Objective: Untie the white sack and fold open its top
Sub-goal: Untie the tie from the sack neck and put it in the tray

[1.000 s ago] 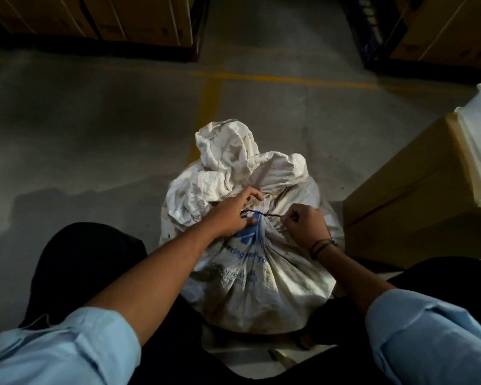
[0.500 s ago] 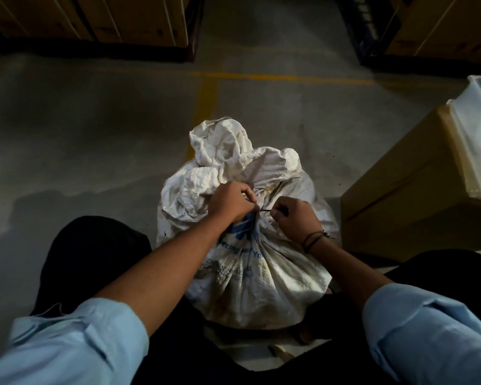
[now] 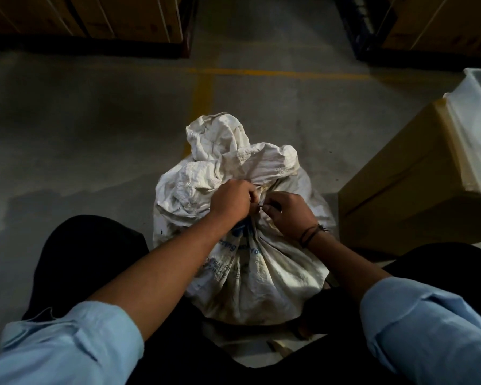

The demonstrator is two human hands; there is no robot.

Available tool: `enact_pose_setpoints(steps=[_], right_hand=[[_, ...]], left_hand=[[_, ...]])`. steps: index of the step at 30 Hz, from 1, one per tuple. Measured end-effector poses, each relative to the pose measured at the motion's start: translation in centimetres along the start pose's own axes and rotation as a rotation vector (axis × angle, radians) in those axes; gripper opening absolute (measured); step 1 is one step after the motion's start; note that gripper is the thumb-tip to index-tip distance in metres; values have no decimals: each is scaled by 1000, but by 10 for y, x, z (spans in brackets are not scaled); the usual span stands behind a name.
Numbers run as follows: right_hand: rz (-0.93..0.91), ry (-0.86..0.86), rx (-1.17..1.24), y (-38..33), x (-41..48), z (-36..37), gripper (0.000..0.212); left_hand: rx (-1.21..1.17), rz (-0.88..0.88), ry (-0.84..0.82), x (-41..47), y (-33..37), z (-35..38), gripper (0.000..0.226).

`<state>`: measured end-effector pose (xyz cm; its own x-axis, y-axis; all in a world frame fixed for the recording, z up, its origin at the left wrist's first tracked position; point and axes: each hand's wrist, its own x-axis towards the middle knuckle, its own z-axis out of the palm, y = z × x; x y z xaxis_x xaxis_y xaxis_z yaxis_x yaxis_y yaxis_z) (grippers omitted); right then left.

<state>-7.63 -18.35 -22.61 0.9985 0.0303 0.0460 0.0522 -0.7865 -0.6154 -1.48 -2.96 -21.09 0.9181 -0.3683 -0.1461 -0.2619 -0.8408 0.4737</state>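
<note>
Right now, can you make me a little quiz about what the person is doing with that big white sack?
1. True or false: the top of the crumpled white woven sack is already folded open.
2. What stands to the right of the sack? A) a brown cardboard box B) a red bucket C) a metal ladder
3. Fill in: the left hand and the right hand both pinch something at the sack's neck. It is the ____.
Key: 1 false, the top is bunched shut. 2 A. 3 the thin dark tie.
</note>
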Motion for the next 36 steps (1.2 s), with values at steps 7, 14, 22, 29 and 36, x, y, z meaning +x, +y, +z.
enact_pose_setpoints(steps=[7,14,22,29,36], right_hand=[[20,34,109,-3,8,2,7],[527,70,606,-3,23,8,17],[384,-34,108,-11,23,15,6],[463,-61,171,-8,28,16,20],[509,-50,235,-5,28,18,9]], left_hand=[[-16,114,-43,0,-10,4,24],[-95,-3,-100,13,-19,-11,34],[-74,49,-173,13,-26,-3,7],[-58,84,-174,15,-29,-5,9],[-74,92,-220,12,-27,-6,17]])
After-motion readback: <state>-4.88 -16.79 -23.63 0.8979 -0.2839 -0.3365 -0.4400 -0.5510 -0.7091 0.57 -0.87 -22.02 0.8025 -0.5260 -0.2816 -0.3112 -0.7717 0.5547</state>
